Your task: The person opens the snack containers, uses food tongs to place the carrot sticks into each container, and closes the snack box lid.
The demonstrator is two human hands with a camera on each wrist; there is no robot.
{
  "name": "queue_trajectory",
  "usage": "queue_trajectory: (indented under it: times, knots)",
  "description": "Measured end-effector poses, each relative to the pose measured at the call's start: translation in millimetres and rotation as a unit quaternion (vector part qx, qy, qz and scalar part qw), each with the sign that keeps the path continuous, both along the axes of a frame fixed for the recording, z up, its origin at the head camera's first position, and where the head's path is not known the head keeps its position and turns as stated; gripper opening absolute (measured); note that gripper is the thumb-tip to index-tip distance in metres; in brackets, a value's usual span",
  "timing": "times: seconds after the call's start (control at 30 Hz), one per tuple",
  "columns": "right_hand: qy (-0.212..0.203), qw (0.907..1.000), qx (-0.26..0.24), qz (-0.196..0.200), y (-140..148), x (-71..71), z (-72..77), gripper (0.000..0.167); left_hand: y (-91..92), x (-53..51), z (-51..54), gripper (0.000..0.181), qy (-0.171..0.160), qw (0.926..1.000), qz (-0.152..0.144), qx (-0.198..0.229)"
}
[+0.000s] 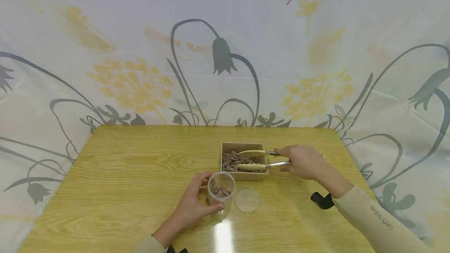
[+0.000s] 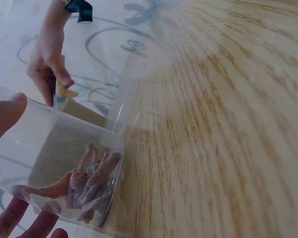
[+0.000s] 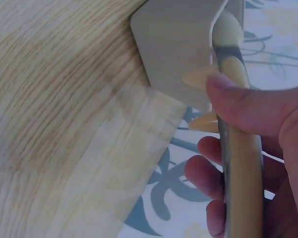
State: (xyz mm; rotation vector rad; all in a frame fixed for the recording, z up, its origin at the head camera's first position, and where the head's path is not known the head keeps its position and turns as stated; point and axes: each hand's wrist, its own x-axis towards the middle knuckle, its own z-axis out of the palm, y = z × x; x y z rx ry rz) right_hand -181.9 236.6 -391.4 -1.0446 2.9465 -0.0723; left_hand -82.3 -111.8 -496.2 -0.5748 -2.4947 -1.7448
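Note:
My left hand [image 1: 192, 201] curls round a clear plastic jar [image 1: 221, 187] standing on the table. Several brownish strips [image 2: 94, 183] lie at the jar's bottom, and its top has no lid on it. My right hand [image 1: 303, 161] grips a pair of tongs [image 3: 242, 178] with metal arms and cream-coloured tips. The tong tips [image 1: 251, 166] are spread apart inside a beige rectangular box [image 1: 244, 176], over a heap of brownish strips [image 1: 230, 161]. Whether a strip lies between the tips cannot be made out.
A round clear lid [image 1: 247, 200] lies flat on the wooden table [image 1: 140, 167], just right of the jar and in front of the box. Behind the table hangs a flower-patterned cloth [image 1: 140, 50], which also runs along both sides.

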Motion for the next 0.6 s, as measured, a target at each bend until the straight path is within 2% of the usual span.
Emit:
queue_trajectory:
  times: [0.17,0.47,0.6]
  knots:
    - [-0.033,0.9994,0.009,-0.006,-4.0,1.3,3.5,0.059,0.5,0.8,-0.4,0.084,0.002,1.0000,0.004,-0.008]
    - [0.010,0.9987,0.050,-0.006,-9.8,-1.2,14.6,0.047,1.3,2.3,0.4,0.084,-0.017,0.9998,0.007,-0.006]
    - [0.018,0.9985,0.051,-0.009,-11.0,-0.9,16.4,0.042,1.1,2.2,0.7,0.083,-0.019,0.9997,0.008,-0.010]
